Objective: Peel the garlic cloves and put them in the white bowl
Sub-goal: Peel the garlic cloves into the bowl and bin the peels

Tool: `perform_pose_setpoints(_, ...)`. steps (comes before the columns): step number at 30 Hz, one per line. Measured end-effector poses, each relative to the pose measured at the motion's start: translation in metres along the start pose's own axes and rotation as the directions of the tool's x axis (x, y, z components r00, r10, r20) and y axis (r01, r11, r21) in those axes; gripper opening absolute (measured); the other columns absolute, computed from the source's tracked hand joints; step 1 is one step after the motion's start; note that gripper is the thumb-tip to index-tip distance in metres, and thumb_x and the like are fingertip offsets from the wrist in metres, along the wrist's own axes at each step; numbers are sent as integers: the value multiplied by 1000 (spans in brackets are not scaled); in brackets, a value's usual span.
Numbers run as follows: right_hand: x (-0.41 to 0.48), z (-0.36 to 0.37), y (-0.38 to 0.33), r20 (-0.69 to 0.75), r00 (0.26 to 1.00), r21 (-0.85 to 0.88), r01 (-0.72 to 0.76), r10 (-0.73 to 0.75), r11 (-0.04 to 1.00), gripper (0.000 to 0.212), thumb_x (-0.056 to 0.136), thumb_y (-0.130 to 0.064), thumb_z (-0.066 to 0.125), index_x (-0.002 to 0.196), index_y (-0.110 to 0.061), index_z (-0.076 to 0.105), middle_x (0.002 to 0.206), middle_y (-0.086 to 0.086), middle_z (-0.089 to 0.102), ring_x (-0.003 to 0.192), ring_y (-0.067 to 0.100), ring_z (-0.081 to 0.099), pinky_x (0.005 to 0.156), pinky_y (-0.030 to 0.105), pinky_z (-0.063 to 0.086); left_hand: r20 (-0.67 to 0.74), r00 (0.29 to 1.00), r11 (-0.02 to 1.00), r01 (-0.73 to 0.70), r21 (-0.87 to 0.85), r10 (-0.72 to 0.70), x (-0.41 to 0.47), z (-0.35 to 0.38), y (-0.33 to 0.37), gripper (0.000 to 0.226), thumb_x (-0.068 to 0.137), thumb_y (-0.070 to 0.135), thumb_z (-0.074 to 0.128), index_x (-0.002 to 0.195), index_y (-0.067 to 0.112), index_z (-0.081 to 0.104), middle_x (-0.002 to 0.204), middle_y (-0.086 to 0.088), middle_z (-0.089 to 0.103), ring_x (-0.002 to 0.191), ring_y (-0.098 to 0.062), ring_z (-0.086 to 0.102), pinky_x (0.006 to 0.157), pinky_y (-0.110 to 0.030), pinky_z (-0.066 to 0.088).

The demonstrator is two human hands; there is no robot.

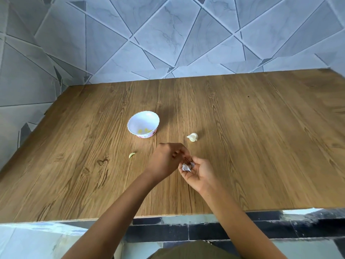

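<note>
Garlic clove (187, 167) in papery white skin, cupped in the palm-up right hand (200, 174), fingers curled round it, low over the near middle of the surface (261, 146). Left hand (166, 160) right up against it, knuckles up, fingers curled and pinching at the skin, thin dark sliver at the fingertips, can't tell what tbh. White bowl (143, 124) further back and a bit left, well apart from both hands: scalloped rim, pinkish pattern round the base, glossy inside, a few yellowish peeled cloves (144, 130) at the bottom. Garlic bulb (192, 137) off to the right of the bowl, lumpy and off-white, lying alone on the wood. One loose clove (132, 155) left of the left hand, small, curved, pale green-yellow. Loads of room to move: wide stretch of wood grain on the right, another along the far side, plus a strip between the hands and the front edge. Brown wood-look top, knots and long grain running front to back, straight near edge, left edge angling away toward the tiled wall (168, 34). Grey marbled tiles there, cut into triangles by dark lines. Dark tiled floor (205, 232) below the near edge.
</note>
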State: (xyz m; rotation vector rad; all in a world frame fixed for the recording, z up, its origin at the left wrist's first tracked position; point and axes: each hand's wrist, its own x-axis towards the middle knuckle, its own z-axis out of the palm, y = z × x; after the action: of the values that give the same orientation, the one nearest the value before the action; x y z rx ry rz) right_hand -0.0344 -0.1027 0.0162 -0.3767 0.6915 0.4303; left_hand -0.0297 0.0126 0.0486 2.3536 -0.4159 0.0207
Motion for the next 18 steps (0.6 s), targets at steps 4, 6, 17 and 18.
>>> perform_pose_setpoints(4,-2,-1,-3,26,1000,24,18,-18,1000,30,100,-11,37,85,6,56,82,17,59,74,24,57,70,29,49,-169,978,986,103,-134,-125,-12,1,-14,29,80,-11,54,90,9,73,86,5,71,75,2,65,70,-8,47)
perform_pose_setpoints(6,-2,0,-5,22,999,11,44,-44,999,33,100,-11,35,83,5,57,81,15,58,74,22,57,67,28,51,-234,929,929,212,-302,-288,-22,3,-25,24,84,-6,59,95,11,72,94,5,71,76,7,62,75,-8,46)
perform_pose_setpoints(17,13,26,34,49,998,-128,-25,32,991,32,100,-13,35,85,3,59,81,13,59,76,20,58,61,26,55,-383,814,889,324,-325,-436,-81,-25,-74,35,84,10,67,117,22,63,110,21,62,102,1,59,88,-9,43)
perform_pose_setpoints(18,15,31,43,58,997,-144,-46,55,988,33,100,-13,35,85,3,59,81,13,58,75,20,57,57,25,55,-410,807,901,339,-269,-426,-87,-31,-78,37,83,11,68,119,22,62,112,19,62,104,-1,58,91,-14,44)
